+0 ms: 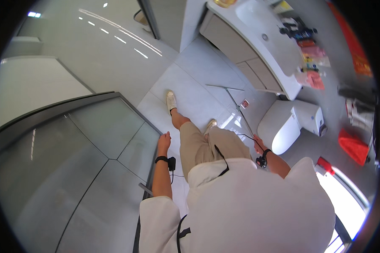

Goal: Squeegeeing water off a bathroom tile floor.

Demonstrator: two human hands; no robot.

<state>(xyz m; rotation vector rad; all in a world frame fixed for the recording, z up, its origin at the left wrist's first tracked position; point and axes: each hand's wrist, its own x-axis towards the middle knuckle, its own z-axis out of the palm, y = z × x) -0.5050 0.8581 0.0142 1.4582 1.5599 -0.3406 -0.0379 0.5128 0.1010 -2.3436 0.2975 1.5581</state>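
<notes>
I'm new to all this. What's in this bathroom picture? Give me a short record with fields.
place: tiled bathroom seen from above
left hand: fingers extended, at the edge of the glass shower door; whether it touches is unclear
right hand: on the long thin pole that slants down to the floor
pole's far end: crossbar lying on the floor tiles
nearby: white toilet, lid shut; vanity with sink; red bag
stance: one foot stepped forward in a light shoe

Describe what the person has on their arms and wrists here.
Both forearms are bare below loose white short sleeves. The left hand has a black wristband with a small black box and a thin cable; the right hand has a similar black wrist device and cable.
</notes>
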